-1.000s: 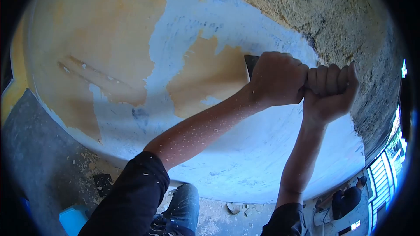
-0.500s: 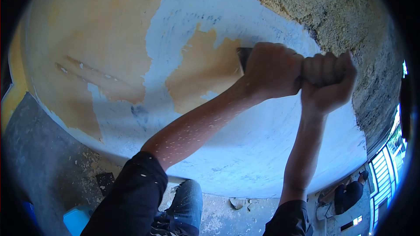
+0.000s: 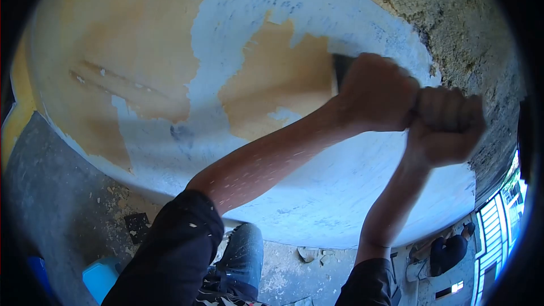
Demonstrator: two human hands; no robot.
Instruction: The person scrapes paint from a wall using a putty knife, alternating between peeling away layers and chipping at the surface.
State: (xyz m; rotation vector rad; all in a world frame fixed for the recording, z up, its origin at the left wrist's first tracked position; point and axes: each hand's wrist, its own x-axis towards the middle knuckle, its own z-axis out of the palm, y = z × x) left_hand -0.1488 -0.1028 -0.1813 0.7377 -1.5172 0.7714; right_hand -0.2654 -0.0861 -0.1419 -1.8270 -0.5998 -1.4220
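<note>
My left hand (image 3: 382, 93) is closed round a scraper (image 3: 341, 71), whose dark flat blade sticks out to the left against the wall. Just right of it, my right hand (image 3: 447, 124) makes a fist round what appears to be the same tool's handle, mostly hidden by the fingers. The two fists nearly touch. Beside the blade lies a patch of yellowish paint (image 3: 277, 79), bordered by bare pale wall (image 3: 221, 39). Light flakes cling to my left forearm.
Rough, coarse plaster (image 3: 453, 28) covers the upper right. Below are a dusty floor (image 3: 56, 175), a light blue container (image 3: 101, 277) and a dark square piece (image 3: 136, 226). Another person (image 3: 447, 254) is low down at the far right, near a white barred gate (image 3: 493, 226).
Both hands have moved right and slightly down with the scraper, away from the yellowish patch. The view has shifted a little.
</note>
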